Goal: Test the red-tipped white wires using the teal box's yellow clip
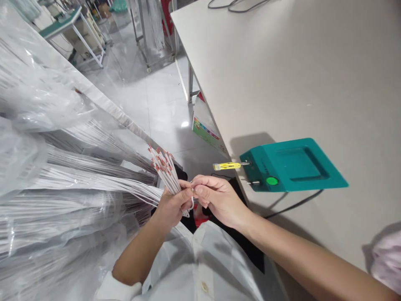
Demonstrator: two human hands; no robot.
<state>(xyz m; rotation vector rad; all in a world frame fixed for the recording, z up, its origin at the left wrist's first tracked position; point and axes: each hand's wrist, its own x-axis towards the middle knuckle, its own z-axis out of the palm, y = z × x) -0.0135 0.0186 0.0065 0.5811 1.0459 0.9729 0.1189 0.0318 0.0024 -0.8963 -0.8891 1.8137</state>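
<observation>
My left hand (171, 205) is closed round a bundle of thin white wires with red tips (163, 166) that fans upward out of the fist. The wires trail off to the left into clear plastic bags (46, 175) full of more white wires. My right hand (216, 196) meets the left hand from the right, its fingers pinched at the bundle's lower end. A teal device with a green button (291, 165) stands on the white table (282, 75) just right of my hands, with a yellow-handled probe (227, 166) sticking out of its left side.
A black cable (294, 205) runs from the teal device along the table's near edge. A colourful box (205, 125) stands on the floor under the table's edge. Metal racks and a green-topped table (72, 21) stand further back on the glossy floor. Pink cloth (387, 259) shows at the right edge.
</observation>
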